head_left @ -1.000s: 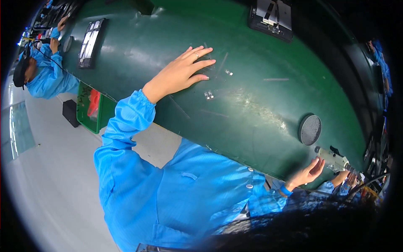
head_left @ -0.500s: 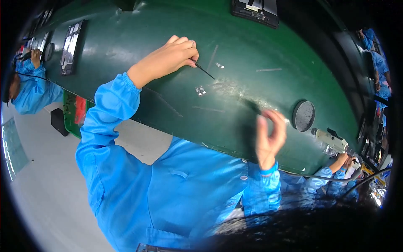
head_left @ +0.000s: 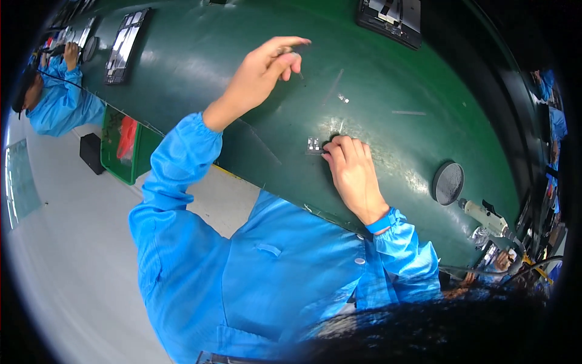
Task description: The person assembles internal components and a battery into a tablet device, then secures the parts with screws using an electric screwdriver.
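My left hand [head_left: 259, 71] is raised above the table, fingers curled around a thin dark stick-like tool [head_left: 301, 76]; only a little of it shows. My right hand [head_left: 356, 176] rests low over the table with its fingertips pinched together at the edge of a small dark flat piece [head_left: 313, 147]. Two pale square patches with tiny markings lie on that piece. Just beyond it, a smaller whitish scrap [head_left: 343, 98] lies on the green surface.
Clear thin strips [head_left: 408, 113] lie scattered on the green table [head_left: 242, 36]. A round dark dish [head_left: 448, 183] and a pale power screwdriver [head_left: 485, 217] are at right. Opened flat devices [head_left: 388, 21] sit far off and at left. A co-worker [head_left: 60, 100] works at far left, beside a green bin [head_left: 144, 148].
My right hand has moved left and closed at the small dark piece, which has turned slightly. My left hand has lifted away from the scraps, with its tool. The view has shifted a little.
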The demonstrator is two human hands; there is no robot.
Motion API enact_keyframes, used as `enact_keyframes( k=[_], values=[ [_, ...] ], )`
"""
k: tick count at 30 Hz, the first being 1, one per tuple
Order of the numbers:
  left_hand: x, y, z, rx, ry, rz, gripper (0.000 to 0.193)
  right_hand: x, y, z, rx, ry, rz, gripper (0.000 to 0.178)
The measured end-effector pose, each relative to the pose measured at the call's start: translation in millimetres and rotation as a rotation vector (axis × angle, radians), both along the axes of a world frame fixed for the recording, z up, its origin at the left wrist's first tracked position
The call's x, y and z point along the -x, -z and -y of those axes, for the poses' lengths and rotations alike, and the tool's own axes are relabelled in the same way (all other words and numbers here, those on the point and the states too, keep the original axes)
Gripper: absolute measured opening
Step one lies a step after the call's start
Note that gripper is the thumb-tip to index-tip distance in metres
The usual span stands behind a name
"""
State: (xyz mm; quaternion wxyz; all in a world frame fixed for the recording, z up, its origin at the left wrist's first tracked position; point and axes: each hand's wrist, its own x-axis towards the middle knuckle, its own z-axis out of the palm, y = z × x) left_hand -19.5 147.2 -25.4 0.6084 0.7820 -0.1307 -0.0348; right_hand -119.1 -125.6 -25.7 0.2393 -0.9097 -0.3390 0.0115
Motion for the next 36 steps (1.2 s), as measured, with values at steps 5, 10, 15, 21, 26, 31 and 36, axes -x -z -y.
enact_keyframes(
  k=[5, 10, 15, 21, 26, 31, 36],
  values=[
    [24.2, 13.0, 4.6, 1.047, -0.287, -0.595, 0.033, -4.1, -5.4, -7.1, 0.130, -0.016, 0.033, 0.018],
    [39.1, 9.7, 24.2, 1.376, -0.407, -0.707, 0.027, -12.3, -5.5, -4.3, 0.117, -0.025, -0.017, 0.012],
    [63.1, 18.1, 26.5, 1.594, -0.336, -0.607, 0.027, -18.3, -26.7, -3.6, -0.071, 0.020, -0.054, 0.018],
    [105.6, 11.9, 37.1, 1.556, -0.398, -0.623, 0.032, -6.4, -17.1, 10.1, 0.185, -0.169, 0.125, 0.015],
    [119.4, 0.1, 57.4, 1.061, -0.477, -0.679, 0.031, -34.8, 2.2, 14.6, 0.208, -0.110, 0.279, 0.013],
    [105.9, -5.0, 81.7, -0.090, -0.493, -0.152, 0.022, -50.8, -11.8, 35.6, 0.087, 0.007, 0.199, 0.020],
    [42.0, 5.3, 74.1, -0.283, -0.371, 0.000, 0.027, -84.4, -7.2, 99.3, 0.067, 0.270, 0.217, 0.024]
  ],
)
